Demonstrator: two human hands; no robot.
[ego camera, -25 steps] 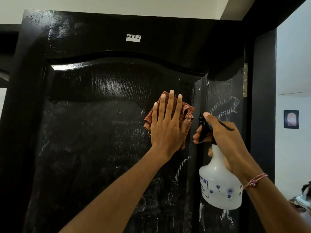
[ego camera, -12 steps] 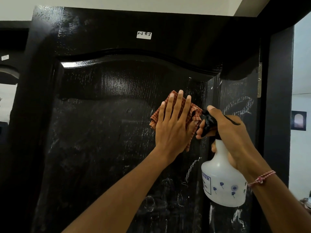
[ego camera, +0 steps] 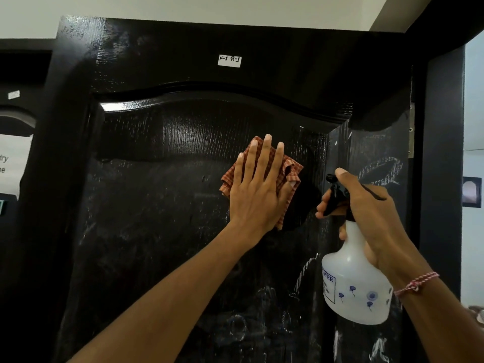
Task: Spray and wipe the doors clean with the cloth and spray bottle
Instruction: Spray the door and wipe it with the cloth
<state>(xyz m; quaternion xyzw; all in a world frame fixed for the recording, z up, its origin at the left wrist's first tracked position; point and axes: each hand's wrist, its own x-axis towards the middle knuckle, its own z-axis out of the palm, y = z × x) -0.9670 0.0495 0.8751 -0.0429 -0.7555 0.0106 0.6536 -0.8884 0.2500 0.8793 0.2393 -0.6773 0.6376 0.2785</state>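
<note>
A black wooden door [ego camera: 162, 205] fills the view, streaked with white chalk marks on its lower and right parts. My left hand [ego camera: 255, 189] lies flat with straight fingers on an orange checked cloth [ego camera: 290, 171], pressing it against the door's raised panel. My right hand [ego camera: 366, 210] grips the neck and black trigger head of a white spray bottle [ego camera: 353, 292] with small blue flowers, held upright just right of the cloth, close to the door.
A small white label [ego camera: 229, 61] is stuck near the door's top. A metal hinge [ego camera: 411, 132] sits on the right edge beside the dark frame [ego camera: 442, 166]. A pale wall with a small framed picture [ego camera: 472, 192] lies beyond on the right.
My left hand has slid the cloth slightly left and up on the panel, opening a gap to the bottle. The view has shifted, showing more of the left side.
</note>
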